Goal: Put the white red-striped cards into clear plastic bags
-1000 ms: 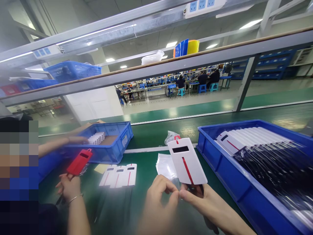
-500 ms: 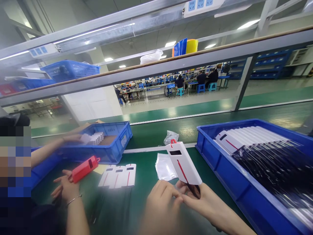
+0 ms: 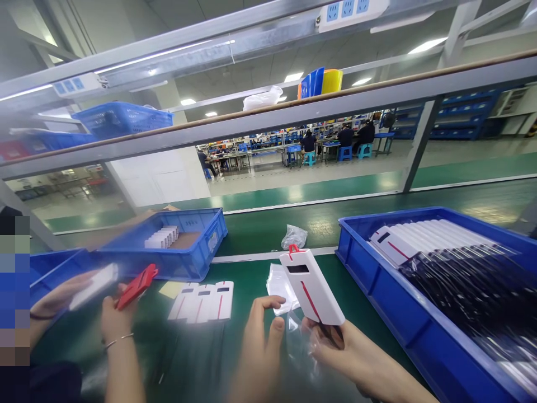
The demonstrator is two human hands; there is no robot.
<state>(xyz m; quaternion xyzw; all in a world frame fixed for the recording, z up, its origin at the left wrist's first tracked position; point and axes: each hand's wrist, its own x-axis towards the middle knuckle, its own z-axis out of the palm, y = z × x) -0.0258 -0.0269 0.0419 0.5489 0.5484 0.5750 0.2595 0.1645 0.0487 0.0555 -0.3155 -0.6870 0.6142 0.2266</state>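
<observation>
My right hand (image 3: 342,354) grips the lower end of a white flat case (image 3: 322,288), held tilted above the bench. The case has a dark window, a red stripe and a red loop on top; something black hangs from its bottom end. A clear plastic bag (image 3: 297,340) also hangs by the right fingers; exactly how it is held is unclear. To the left of it, my left hand (image 3: 263,341) has thumb and forefinger apart, with nothing visible between them. Just beyond lies a stack of clear bags (image 3: 277,280).
On the right stands a blue crate (image 3: 369,280) of similar cases with black straps. White cases (image 3: 205,302) lie left of centre. At left, a co-worker's hands hold a red case (image 3: 137,286) and a white piece (image 3: 94,286) near another blue crate (image 3: 197,260).
My left hand has drawn left, away from my right hand, and its fingers have spread. The clear bag now shows between them. The co-worker's far hand has left the crate with a white piece.
</observation>
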